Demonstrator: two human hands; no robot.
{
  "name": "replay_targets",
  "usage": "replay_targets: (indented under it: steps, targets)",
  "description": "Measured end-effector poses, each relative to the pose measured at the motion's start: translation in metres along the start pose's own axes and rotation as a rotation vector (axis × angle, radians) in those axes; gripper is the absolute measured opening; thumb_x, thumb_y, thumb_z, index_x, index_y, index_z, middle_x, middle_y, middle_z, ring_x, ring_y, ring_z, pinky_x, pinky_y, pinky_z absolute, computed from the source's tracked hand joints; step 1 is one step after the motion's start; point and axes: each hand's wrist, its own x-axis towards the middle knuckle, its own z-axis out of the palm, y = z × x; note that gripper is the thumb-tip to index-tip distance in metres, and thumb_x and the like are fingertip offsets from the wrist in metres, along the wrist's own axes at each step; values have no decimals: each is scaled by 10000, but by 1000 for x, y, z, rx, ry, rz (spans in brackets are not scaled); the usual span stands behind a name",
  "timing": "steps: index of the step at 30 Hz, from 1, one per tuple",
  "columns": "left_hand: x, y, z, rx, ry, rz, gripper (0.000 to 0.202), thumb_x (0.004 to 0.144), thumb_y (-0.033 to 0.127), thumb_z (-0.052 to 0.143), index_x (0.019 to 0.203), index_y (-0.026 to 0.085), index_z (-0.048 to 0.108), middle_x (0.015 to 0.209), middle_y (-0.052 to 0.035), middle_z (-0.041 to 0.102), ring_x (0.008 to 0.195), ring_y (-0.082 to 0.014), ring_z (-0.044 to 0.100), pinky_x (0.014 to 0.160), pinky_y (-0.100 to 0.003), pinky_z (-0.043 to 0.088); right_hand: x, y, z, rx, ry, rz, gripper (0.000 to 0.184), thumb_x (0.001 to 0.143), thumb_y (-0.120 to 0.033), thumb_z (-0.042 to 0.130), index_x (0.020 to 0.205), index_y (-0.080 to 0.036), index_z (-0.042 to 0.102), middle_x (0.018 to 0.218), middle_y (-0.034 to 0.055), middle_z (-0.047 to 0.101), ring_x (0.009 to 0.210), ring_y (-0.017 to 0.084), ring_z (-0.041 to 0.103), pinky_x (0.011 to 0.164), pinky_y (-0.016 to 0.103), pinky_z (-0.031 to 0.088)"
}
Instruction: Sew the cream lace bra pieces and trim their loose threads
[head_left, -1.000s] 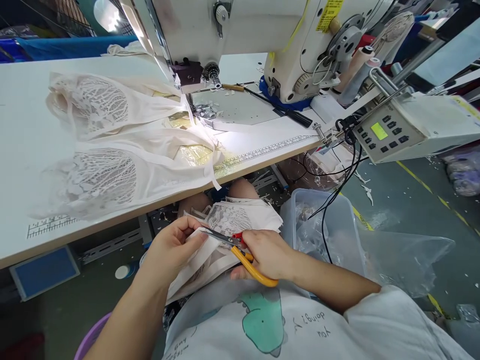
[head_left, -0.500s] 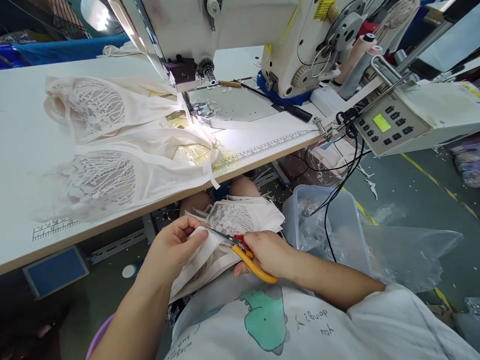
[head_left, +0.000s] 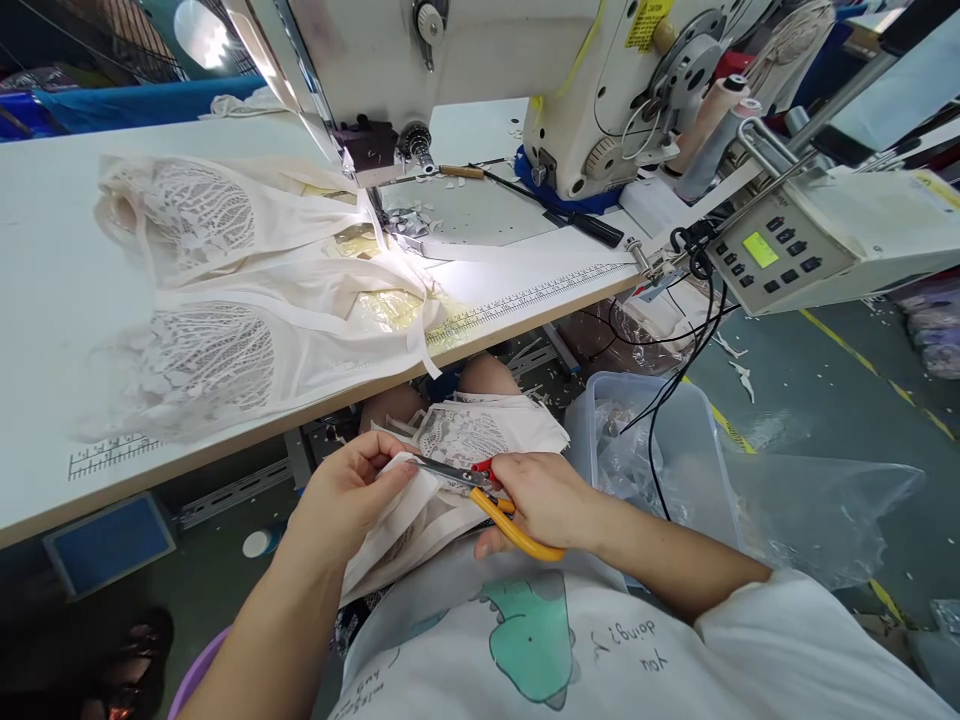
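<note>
My left hand (head_left: 346, 493) pinches the edge of a cream fabric piece with lace (head_left: 420, 500) that lies on my lap. My right hand (head_left: 541, 497) is closed round yellow-handled thread snips (head_left: 491, 505). The snips' metal blades reach left to the fabric edge just beside my left fingertips. More cream lace pieces (head_left: 480, 430) are stacked on my knees beyond the hands.
A white sewing machine (head_left: 480, 60) stands on the white table (head_left: 45, 300), with a heap of cream lace garments (head_left: 225, 290) spread left of the needle. A control box (head_left: 780, 255) hangs at the right. A clear plastic bin (head_left: 660, 440) and plastic bags sit on the floor right of my knees.
The hands stay almost where they were; the right hand with the snips has shifted slightly right and the blades lie a little flatter against the fabric edge.
</note>
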Motion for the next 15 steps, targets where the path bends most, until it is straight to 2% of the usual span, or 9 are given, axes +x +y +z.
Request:
replay_targets:
  steps: [5, 9, 15]
  targets:
    - [-1, 2, 0, -11, -7, 9, 240, 532, 360, 749, 619, 188, 606, 661, -6, 628, 614, -126, 520, 577, -233, 416, 1, -1, 1, 11, -13, 0, 673, 652, -786, 595, 912, -166, 562, 889, 99, 681, 816, 274, 663, 650, 296, 444]
    - [-1, 0, -1, -33, -23, -1, 249, 543, 354, 761, 623, 182, 599, 653, 9, 612, 578, -106, 493, 544, -219, 387, 1, -2, 2, 35, -17, -2, 599, 669, -744, 627, 847, -176, 555, 819, 81, 672, 757, 243, 651, 607, 270, 410]
    - [0, -2, -1, -68, -55, -21, 263, 549, 351, 767, 612, 183, 574, 614, 25, 595, 542, -93, 470, 535, -216, 377, 2, 0, 3, 178, 10, -22, 479, 652, -561, 757, 698, -206, 439, 716, 17, 597, 643, 163, 558, 544, 234, 344]
